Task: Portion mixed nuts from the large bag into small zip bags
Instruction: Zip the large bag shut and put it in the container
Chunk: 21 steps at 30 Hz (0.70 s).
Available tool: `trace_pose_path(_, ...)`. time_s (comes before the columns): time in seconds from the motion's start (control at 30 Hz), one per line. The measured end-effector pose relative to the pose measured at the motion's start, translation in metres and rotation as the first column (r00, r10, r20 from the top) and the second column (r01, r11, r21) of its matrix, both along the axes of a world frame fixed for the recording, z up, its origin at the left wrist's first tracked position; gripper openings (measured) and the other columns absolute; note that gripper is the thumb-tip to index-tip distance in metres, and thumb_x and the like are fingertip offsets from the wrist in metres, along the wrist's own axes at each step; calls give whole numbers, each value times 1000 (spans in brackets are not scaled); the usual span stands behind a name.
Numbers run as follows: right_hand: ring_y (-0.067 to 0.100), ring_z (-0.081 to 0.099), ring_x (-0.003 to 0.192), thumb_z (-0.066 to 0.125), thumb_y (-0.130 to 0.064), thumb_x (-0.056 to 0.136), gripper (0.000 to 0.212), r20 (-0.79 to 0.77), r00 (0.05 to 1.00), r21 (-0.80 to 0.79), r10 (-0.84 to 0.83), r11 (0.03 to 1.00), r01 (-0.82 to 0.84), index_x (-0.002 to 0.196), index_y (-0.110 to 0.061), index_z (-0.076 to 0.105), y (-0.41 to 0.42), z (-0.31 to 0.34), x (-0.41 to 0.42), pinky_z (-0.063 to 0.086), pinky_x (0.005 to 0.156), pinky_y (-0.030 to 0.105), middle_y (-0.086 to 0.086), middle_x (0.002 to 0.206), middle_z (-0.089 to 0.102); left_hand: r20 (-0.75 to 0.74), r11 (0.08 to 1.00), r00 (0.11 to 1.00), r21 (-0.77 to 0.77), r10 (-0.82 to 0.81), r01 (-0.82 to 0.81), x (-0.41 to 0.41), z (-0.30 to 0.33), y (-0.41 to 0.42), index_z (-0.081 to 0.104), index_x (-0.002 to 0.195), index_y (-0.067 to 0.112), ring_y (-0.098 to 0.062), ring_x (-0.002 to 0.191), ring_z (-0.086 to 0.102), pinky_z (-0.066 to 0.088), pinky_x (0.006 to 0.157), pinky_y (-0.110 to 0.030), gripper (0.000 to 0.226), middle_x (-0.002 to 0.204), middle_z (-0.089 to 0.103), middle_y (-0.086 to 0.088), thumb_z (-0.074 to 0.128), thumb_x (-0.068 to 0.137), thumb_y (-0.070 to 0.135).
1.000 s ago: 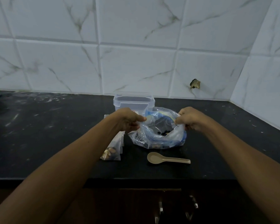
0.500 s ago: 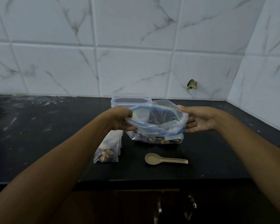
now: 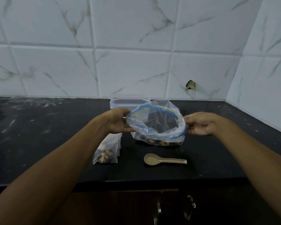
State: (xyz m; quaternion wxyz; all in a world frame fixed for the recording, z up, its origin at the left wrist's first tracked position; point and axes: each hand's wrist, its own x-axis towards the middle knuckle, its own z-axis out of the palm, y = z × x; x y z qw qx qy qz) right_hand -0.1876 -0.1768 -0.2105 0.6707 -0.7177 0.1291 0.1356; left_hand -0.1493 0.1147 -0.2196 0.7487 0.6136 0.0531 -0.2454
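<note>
Both grips pinch the large bag (image 3: 156, 127) rim, left hand (image 3: 118, 122) and right hand (image 3: 199, 123) at opposite ends, spreading the mouth wide, probably for scooping; spoon (image 3: 165, 159) lies just below on the bench (image 3: 39, 135), filled small zip bags (image 3: 106, 151) under the left wrist.

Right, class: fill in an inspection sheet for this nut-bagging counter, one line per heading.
Surface: black counter, pale smears and specks.
Job's things: large bag, mouth spread wide, nuts at its bottom; small bags with nuts lying left of it; beige spoon in front, untouched.
Clutter: clear tub behind the bag.
Grippers: left hand and right hand each pinch the bag's rim.
Cables: nothing seen.
Surroundings: marbled tile wall, with a hole at right.
</note>
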Motion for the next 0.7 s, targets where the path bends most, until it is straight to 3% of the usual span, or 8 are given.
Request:
trace_pose_path(0.2, 20, 63, 75, 52, 3, 92, 12, -5, 1000, -133, -12, 991, 12, 88, -5, 61, 3, 0, 6, 54, 51, 27, 12, 88, 62, -59, 988, 991, 93, -117, 122, -1, -1, 6, 56, 108, 5, -25, 87, 64, 61, 59, -34, 23, 105, 61, -15, 66, 87, 7)
trace_pose_path(0.33, 16, 52, 60, 52, 10, 88, 22, 145, 989, -357, 38, 934, 17, 78, -9, 58, 5, 9, 6, 45, 44, 22, 10, 71, 56, 23, 917, 981, 361, -192, 171, 1, 3, 1, 56, 89, 8, -20, 79, 58, 51, 63, -27, 8, 92, 60, -11, 61, 89, 1)
trace_pose_path(0.37, 16, 49, 57, 54, 9, 87, 22, 210, 975, -499, 74, 866, 42, 76, -10, 59, 5, 13, 5, 42, 43, 21, 9, 69, 55, 51, 894, 979, 417, -200, 161, 2, 5, -1, 55, 84, 9, -19, 76, 56, 48, 64, -26, 11, 88, 59, -11, 59, 90, 1)
trace_pose_path(0.43, 18, 51, 64, 58, 4, 84, 17, 343, 924, -778, 168, 602, 179, 77, -12, 62, 7, 19, 5, 40, 51, 25, 8, 76, 60, 132, 841, 971, 531, -202, 103, 2, 7, -7, 51, 75, 11, -16, 67, 49, 41, 60, -24, 21, 79, 53, -9, 56, 92, 0)
trace_pose_path(0.5, 23, 54, 75, 56, 2, 83, 16, 471, 838, -865, 275, 329, 378, 84, -12, 62, 13, 16, 6, 38, 62, 29, 10, 90, 61, 238, 746, 949, 666, -205, -6, 2, 9, -15, 51, 77, 10, -15, 60, 43, 38, 54, -24, 18, 73, 50, -9, 57, 92, 2)
trace_pose_path(0.53, 26, 54, 76, 54, 3, 84, 16, 522, 794, -852, 313, 244, 464, 88, -11, 62, 17, 12, 5, 37, 62, 30, 12, 94, 59, 290, 708, 936, 703, -202, -65, 2, 9, -19, 52, 81, 9, -15, 57, 42, 37, 51, -23, 13, 72, 50, -9, 58, 92, 4)
trace_pose_path(0.63, 35, 55, 77, 52, -3, 88, 8, 588, 738, -806, 330, 158, 571, 92, -5, 59, 24, 7, 2, 36, 61, 33, 16, 93, 55, 376, 732, 920, 658, -112, -180, 5, 8, -24, 53, 91, 5, -15, 53, 44, 37, 44, -21, 7, 73, 50, -10, 60, 90, 6)
trace_pose_path(0.7, 34, 59, 77, 59, -18, 88, 12, 544, 822, -824, 168, 292, 486, 84, -7, 60, 23, 14, 0, 38, 59, 29, 13, 83, 58, 268, 849, 963, 509, -1, -141, 5, 9, -19, 53, 94, 6, -15, 56, 48, 41, 48, -22, 10, 75, 53, -10, 62, 91, 11)
